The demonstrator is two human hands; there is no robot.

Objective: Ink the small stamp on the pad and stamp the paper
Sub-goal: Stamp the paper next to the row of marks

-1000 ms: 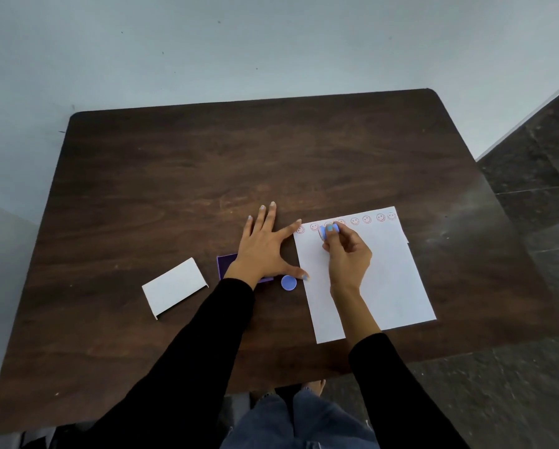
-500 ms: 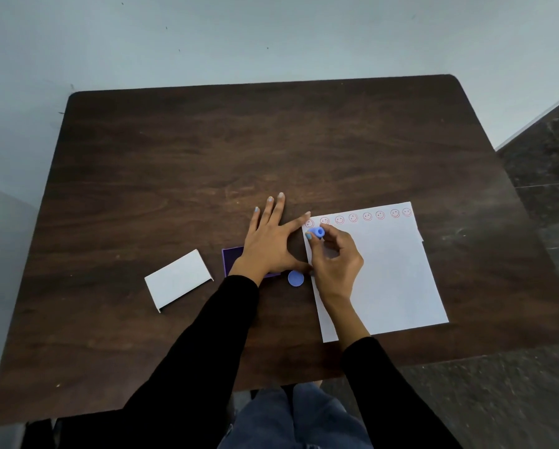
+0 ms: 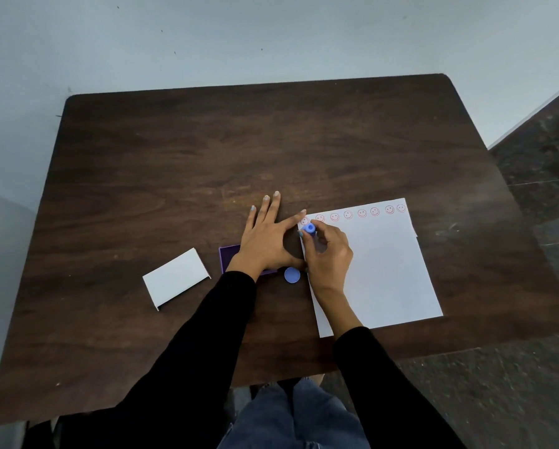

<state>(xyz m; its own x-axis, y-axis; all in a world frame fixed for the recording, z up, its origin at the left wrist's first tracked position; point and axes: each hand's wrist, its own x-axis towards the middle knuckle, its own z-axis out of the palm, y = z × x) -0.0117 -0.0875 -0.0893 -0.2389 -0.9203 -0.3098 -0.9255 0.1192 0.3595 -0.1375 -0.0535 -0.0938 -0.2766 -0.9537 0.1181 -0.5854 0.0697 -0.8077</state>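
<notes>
My right hand pinches the blue stamp at the paper's ten-o'clock corner; my left hand lies spread flat over the purple ink pad.

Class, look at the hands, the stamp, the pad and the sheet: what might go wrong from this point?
1. The left hand lies over the purple ink pad, so the pad is hard to reach for re-inking.
2. The right hand holds the blue stamp at the paper edge, just below the first red smiley; the next print may overlap it or run off the sheet.
3. The blue cap lies loose beside the right wrist and may get knocked.
</notes>
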